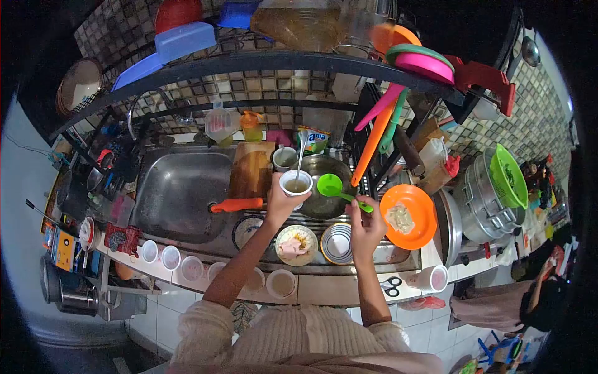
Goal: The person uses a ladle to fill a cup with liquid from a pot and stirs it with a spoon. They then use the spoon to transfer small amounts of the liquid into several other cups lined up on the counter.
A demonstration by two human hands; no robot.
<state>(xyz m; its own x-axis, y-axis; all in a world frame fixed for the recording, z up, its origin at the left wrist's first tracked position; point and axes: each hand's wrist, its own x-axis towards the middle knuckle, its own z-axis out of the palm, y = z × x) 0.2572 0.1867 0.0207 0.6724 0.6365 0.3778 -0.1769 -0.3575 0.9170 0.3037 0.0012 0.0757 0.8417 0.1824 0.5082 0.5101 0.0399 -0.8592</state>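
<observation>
My left hand (282,204) is wrapped round a white cup (295,192) with some liquid in it. A metal spoon (301,148) stands in that cup, its handle pointing up. Between the fingers of my right hand (367,232) is the handle of a green plastic scoop (331,184), which sits just right of the cup. What the scoop holds, if anything, I cannot make out. Both are over a metal pot (327,209). Nearer my body are a plate of pinkish food (296,245) and a striped bowl (337,243) with something white in it.
An orange plate (427,215) with pale food lies right of my right hand. Left are a wooden board (251,168), an orange-handled tool (238,204) and the sink (180,193). Several cups line the front edge, with scissors (392,286). Another person (498,305) is at far right.
</observation>
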